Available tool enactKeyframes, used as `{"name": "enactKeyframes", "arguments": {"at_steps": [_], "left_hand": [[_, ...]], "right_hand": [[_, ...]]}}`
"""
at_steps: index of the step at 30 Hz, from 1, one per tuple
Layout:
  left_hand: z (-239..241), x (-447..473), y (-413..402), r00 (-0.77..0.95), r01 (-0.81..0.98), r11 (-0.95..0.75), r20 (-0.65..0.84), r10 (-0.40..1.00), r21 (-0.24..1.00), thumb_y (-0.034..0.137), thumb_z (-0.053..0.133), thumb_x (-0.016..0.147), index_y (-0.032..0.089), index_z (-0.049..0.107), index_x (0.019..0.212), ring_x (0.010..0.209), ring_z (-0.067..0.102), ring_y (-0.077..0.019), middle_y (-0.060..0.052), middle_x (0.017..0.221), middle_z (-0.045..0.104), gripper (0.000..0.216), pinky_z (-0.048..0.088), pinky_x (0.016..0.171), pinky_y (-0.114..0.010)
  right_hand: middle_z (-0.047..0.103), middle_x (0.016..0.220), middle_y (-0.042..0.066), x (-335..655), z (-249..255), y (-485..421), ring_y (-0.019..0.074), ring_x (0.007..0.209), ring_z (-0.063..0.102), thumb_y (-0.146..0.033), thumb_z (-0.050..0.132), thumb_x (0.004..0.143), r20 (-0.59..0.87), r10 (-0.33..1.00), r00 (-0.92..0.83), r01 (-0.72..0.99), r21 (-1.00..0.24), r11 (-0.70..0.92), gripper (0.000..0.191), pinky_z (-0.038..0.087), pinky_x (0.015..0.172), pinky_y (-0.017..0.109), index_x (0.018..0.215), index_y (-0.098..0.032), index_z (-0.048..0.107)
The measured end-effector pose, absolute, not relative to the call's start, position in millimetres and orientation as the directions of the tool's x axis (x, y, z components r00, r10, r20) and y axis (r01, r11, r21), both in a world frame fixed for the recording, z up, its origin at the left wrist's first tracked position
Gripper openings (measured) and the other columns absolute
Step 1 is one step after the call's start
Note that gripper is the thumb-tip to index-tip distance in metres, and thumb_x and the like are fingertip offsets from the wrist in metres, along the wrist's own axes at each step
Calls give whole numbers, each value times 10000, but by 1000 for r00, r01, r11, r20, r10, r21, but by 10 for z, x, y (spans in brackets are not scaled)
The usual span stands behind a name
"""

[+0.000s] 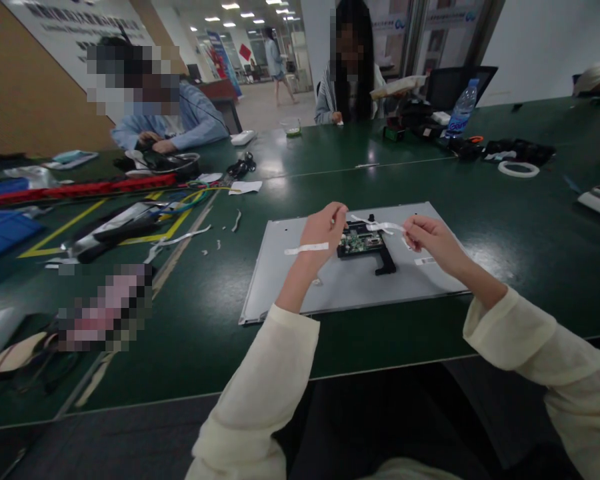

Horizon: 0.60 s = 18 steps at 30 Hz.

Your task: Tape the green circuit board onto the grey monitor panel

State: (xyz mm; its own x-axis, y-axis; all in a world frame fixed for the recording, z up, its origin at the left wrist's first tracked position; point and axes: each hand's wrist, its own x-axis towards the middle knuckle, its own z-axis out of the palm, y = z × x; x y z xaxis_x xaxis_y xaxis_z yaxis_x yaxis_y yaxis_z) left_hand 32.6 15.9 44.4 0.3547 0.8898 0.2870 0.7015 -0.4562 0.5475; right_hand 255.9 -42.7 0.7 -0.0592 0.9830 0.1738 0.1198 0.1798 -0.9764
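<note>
My right hand (427,239) pinches one end of a thin, crumpled white strip of tape (386,227). The strip stretches left above a green circuit board (364,243). My left hand (325,227) has its fingers curled together beside the strip's far end; what they grip, if anything, is hidden. Another short white strip (307,249) lies across my left wrist. Under both hands is a flat grey panel (267,280), lying on the table. The board sits in a black frame (386,260) at the panel's middle.
Scraps and a torn white strip (177,241) lie on the green table (195,360) to the left. A white tape roll (519,169) and a water bottle (463,109) are at the right. Two people sit across the table. Cables and a red bar (80,190) lie far left.
</note>
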Motion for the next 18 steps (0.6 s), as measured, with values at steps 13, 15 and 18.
{"name": "enactKeyframes", "arguments": {"at_steps": [13, 15, 18], "left_hand": [[71, 620, -126, 474, 647, -382, 45, 879, 660, 377, 436, 887, 158, 551, 625, 515, 510, -110, 4, 544, 541, 360, 385, 523, -219], [56, 635, -137, 475, 741, -476, 131, 870, 473, 337, 451, 881, 150, 584, 649, 611, 553, -145, -32, 631, 601, 326, 407, 594, -251], [53, 656, -164, 475, 810, -491, 132, 870, 322, 353, 445, 890, 142, 623, 714, 650, 572, -175, -62, 696, 636, 327, 416, 622, -284]], "right_hand": [[440, 506, -30, 2580, -162, -513, 101, 504, 422, -431, 440, 881, 268, 962, -45, 731, -648, 215, 381, 272, 541, 246, 594, -180, 458], [453, 516, -25, 2584, -174, -515, 106, 516, 428, -411, 447, 879, 287, 955, -78, 799, -555, 232, 361, 261, 551, 249, 602, -181, 454], [493, 542, -14, 2584, -192, -501, 113, 531, 447, -413, 438, 888, 281, 955, -92, 848, -481, 223, 350, 259, 560, 251, 624, -183, 462]]}}
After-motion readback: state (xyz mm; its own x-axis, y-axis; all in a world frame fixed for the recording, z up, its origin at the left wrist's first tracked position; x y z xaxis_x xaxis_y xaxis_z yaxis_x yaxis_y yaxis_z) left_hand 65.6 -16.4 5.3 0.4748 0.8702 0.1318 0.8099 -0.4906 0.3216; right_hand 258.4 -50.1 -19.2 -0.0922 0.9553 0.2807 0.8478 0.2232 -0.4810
